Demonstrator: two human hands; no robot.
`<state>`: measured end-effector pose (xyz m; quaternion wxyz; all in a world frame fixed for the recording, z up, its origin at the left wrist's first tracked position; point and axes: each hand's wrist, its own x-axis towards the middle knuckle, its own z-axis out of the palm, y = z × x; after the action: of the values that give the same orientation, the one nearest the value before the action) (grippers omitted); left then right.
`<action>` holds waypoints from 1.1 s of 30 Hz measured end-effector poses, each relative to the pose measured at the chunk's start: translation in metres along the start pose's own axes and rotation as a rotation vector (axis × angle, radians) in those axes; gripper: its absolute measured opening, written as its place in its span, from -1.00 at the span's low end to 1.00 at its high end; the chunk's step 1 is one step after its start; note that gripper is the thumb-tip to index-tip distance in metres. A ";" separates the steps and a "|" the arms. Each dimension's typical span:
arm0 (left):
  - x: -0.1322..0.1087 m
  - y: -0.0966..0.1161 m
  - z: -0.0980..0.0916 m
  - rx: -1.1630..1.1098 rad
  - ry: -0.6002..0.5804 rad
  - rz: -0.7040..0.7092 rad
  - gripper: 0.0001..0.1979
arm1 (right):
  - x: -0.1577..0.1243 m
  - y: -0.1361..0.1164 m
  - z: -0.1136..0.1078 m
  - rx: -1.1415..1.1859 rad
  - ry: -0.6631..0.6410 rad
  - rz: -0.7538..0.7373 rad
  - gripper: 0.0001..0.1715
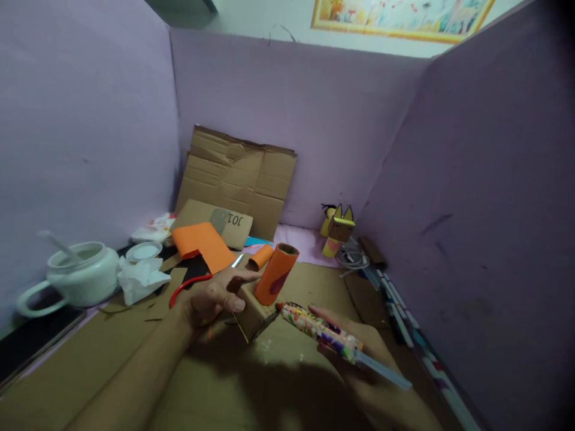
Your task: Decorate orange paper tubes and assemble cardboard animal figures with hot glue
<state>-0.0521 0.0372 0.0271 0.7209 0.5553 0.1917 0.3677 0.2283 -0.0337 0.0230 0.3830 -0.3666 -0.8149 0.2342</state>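
Note:
My left hand (220, 293) is closed around a small brown cardboard box (258, 314), thumb on its near side. An orange paper-covered tube (275, 281) with a dark red patch stands tilted on the box's upper face. In my right hand (363, 353) is a hot glue gun (321, 329) with a flowery wrapping. A clear glue stick (384, 370) pokes out of its back end. The gun's nozzle is at the box's right edge, close to the tube's base; whether it touches I cannot tell. Behind my left hand lie red-handled scissors (191, 286), partly hidden.
Orange paper (204, 242) and a short orange roll (260, 256) lie behind. A white pot (85, 278) and crumpled tissue (141, 280) stand left. Cardboard sheets (236, 173) lean on the back wall. A cardboard animal figure (340, 230) and a coiled cable (353, 259) sit back right.

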 end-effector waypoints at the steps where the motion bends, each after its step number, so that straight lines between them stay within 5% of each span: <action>1: 0.001 0.002 0.001 -0.023 -0.026 -0.022 -0.39 | -0.001 0.002 0.000 -0.002 -0.008 -0.002 -0.47; 8: 0.002 0.001 0.002 -0.070 -0.062 -0.041 -0.37 | -0.008 0.017 0.001 0.008 -0.031 -0.020 -0.40; 18: 0.000 -0.004 0.006 -0.075 -0.039 -0.061 -0.34 | 0.000 -0.002 -0.004 -0.070 -0.039 -0.031 -0.48; 26: -0.004 -0.007 0.006 -0.077 0.092 -0.045 -0.37 | -0.001 0.003 -0.007 -0.073 -0.069 -0.077 -0.42; 33: 0.001 0.000 0.011 -0.100 -0.011 -0.078 -0.33 | 0.001 -0.001 -0.007 -0.061 -0.078 -0.061 -0.44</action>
<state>-0.0439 0.0305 0.0311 0.7627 0.5125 0.1907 0.3453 0.2332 -0.0330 0.0290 0.3463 -0.3436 -0.8469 0.2116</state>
